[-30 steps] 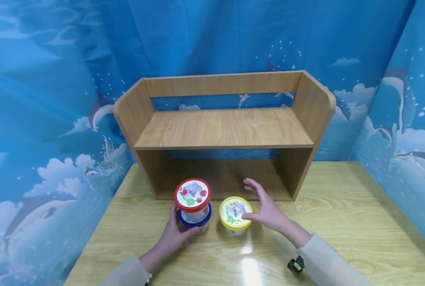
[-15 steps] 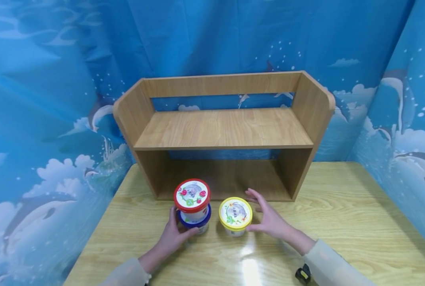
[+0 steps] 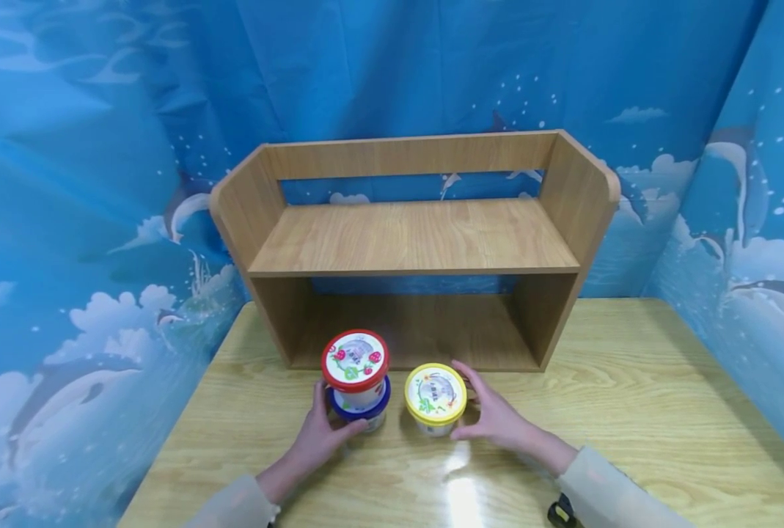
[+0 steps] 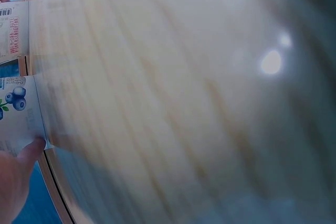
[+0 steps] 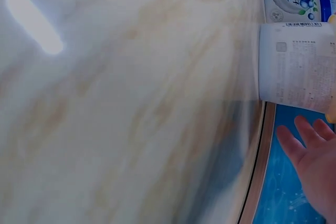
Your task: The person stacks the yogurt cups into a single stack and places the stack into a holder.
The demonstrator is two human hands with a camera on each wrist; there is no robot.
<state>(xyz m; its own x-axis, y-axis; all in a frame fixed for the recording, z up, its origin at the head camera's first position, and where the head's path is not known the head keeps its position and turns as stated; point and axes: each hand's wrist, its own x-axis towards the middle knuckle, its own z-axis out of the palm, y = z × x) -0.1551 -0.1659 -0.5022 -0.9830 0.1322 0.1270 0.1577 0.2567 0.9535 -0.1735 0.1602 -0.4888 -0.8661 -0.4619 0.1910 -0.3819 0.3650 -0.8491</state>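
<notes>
A tub with a red, strawberry-printed lid is stacked on a tub with a blue lid. Around the lower tub curve the fingers and thumb of my left hand; the left wrist view has the thumb against the blueberry-printed side. Just to the right stands a tub with a yellow lid. My right hand is spread along its right side, index finger and thumb near the rim. From the right wrist, a gap shows between those fingers and the white tub wall.
Behind the tubs stands a two-level wooden shelf, its lower compartment opening toward me. The glossy wood-grain table reaches out on both sides. A blue sea-patterned cloth hangs behind and at the sides.
My right hand has come off the top of the yellow lid and lowered to the tub's right side. The left hand and the stacked tubs have stayed in place.
</notes>
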